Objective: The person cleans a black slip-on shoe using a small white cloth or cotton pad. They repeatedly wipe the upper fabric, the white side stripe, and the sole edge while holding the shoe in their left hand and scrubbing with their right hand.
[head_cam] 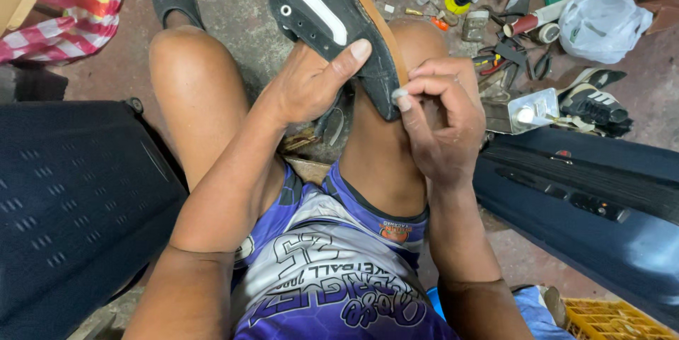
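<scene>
Gripping one black shoe — left hand clasped, right hand pinching its heel.

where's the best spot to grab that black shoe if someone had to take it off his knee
Grip the black shoe around its upper at mid-length, coming from the left side. It rests tilted on the knee, tan sole edge turned right, where the right hand pinches at the heel end. The left hand already cups the upper there, so the broad cloth side looks like the natural hold.

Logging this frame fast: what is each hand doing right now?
Left hand: closed on the black shoe, thumb along its side.
Right hand: fingertips pinched at the shoe's heel edge by the tan sole.
</scene>
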